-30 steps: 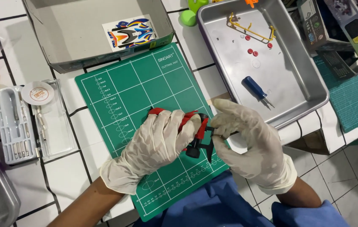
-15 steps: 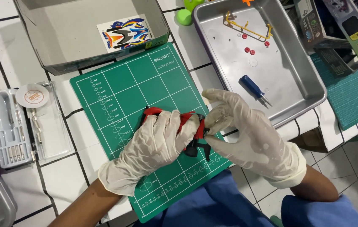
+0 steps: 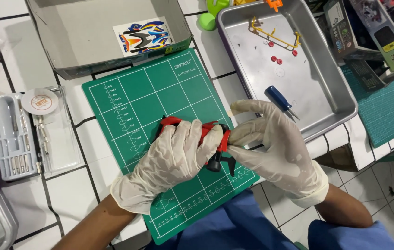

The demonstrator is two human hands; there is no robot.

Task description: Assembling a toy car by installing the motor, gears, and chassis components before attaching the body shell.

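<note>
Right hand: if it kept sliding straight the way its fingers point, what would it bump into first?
The right hand points leftward, its fingertips already on the red toy car. Just beyond is the left hand gripping that car, so it would likely press into those.

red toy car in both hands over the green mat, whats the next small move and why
Probably a slight turn of the red toy car to bring its end into view. The left hand wraps its body, the right hand pinches one end, and the fingers hide most of it above the green cutting mat.

I count my two gloved hands, left hand (image 3: 171, 162) and right hand (image 3: 275, 150), one red toy car (image 3: 208, 132), one green cutting mat (image 3: 155, 102), one metal tray (image 3: 317, 78), one blue screwdriver (image 3: 278, 98).
</note>
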